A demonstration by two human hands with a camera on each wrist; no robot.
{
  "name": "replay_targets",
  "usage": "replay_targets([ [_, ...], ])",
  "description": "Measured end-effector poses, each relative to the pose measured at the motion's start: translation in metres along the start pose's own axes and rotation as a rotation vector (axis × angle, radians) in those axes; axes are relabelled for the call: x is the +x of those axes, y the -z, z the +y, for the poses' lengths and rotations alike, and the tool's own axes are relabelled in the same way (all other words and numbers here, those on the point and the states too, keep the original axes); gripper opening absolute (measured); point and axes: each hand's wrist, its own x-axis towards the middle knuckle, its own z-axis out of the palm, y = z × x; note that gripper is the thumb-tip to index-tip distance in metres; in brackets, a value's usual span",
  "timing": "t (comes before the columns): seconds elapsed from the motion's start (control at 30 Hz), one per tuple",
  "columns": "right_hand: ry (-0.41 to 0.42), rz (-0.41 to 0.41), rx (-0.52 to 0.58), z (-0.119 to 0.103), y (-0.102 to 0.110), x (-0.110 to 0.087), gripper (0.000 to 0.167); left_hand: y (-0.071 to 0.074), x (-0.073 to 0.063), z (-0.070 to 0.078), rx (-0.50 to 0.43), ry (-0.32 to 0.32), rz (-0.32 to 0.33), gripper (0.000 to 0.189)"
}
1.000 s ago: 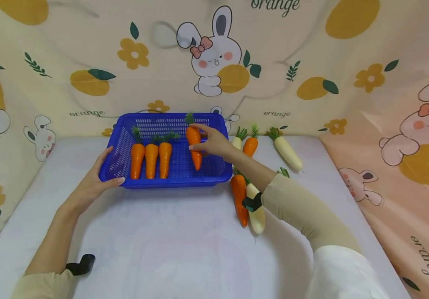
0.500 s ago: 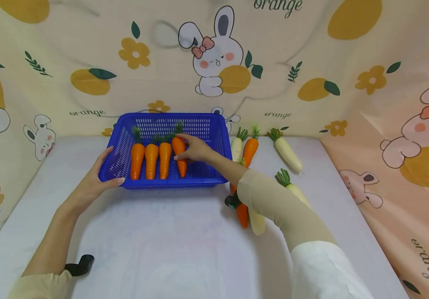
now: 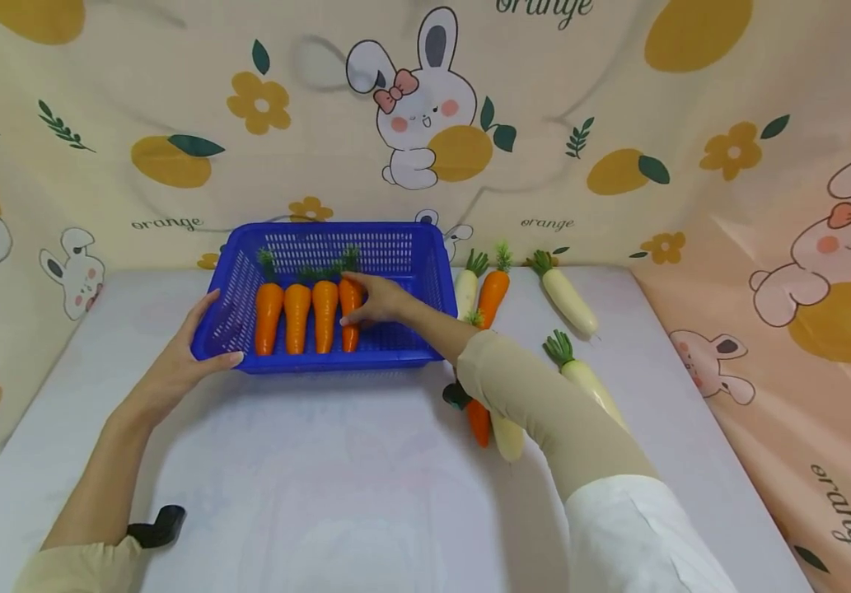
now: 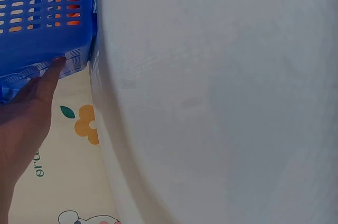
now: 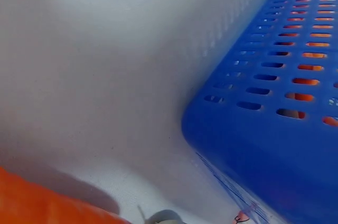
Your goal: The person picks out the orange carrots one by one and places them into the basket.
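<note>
in the head view, the right hand (image 3: 381, 301) pinches a carrot (image 3: 349, 298) between thumb and fingers, a narrow grip, inside the blue basket (image 3: 403, 359) left of the frame's centre. that carrot lies just beside a row of three carrots (image 3: 296, 319) toward the basket's left, all with green tops toward the upper edge of the frame. the left hand (image 3: 176, 362), at centre left, touches the basket's near left corner, thumb and fingers spread wide. right of the basket, on the white table (image 3: 336, 469), lie two more carrots (image 3: 494, 295) and four white radishes (image 3: 569, 303), some partly hidden by the right sleeve (image 3: 558, 412). a printed backdrop (image 3: 529, 74) with rabbits and oranges fills the upper part of the frame.
</note>
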Motion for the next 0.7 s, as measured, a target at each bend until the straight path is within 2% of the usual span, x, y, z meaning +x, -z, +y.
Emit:
replay_targets([
  [0.13, -0.016, -0.021, 0.123, 0.001, 0.006, -0.004, 0.086, -0.001, 0.000, -0.001, -0.004, 0.005, -0.006, 0.096],
  [0.27, -0.001, 0.013, 0.169, 0.003, 0.021, -0.011, 0.080, -0.001, 0.000, 0.000, -0.006, 0.001, -0.001, 0.095],
  [0.7, 0.166, 0.131, 0.275, 0.014, 0.087, -0.042, 0.061, -0.001, 0.000, -0.001, -0.006, 0.010, 0.000, 0.095],
])
